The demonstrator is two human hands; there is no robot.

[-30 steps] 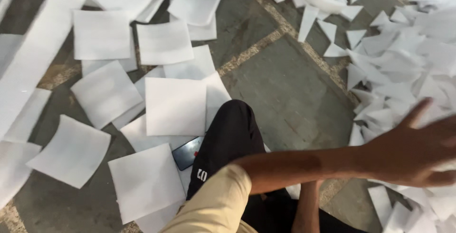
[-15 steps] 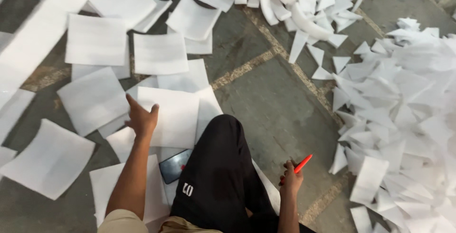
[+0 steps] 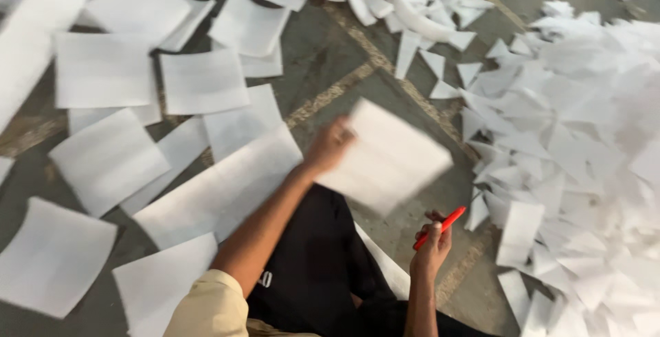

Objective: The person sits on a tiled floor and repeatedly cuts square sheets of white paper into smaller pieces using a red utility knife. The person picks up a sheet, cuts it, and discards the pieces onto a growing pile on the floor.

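White foam sheet (image 3: 388, 158), square and thin, hangs tilted in the air above the bare grey floor (image 3: 330, 62), blurred by motion, with its near corner over the dark trouser knee (image 3: 316, 254). Its left edge is pinched in the left hand (image 3: 330, 146), whose fingers are closed on that edge; the blur hides exactly how they wrap it. The left forearm runs down and to the left from that hand to a cream short sleeve (image 3: 206, 306) at the bottom of the view.

Lower right of the sheet, the right hand (image 3: 432, 248) is raised just beside the knee, fingers curled firmly around a red pen (image 3: 440, 228), which sticks up and to the right out of the fist. The pen's tip lies just below the sheet's lower right corner; I cannot tell whether they touch.

Under the left forearm a long white foam piece (image 3: 220, 193) lies flat on the floor, and more square sheets (image 3: 103, 69) are scattered, partly overlapping, across the left half of the view, some touching one another, some apart with floor showing between. A further sheet pokes out from under the leg at the lower middle.

To the right, well apart from the held sheet, a deep heap of white offcuts (image 3: 577, 144), mostly triangles and narrow strips, covers the floor up to the right edge. Another looser cluster of curled strips (image 3: 405, 7) lies at the top centre. A pale seam line crosses the floor diagonally between the two areas.
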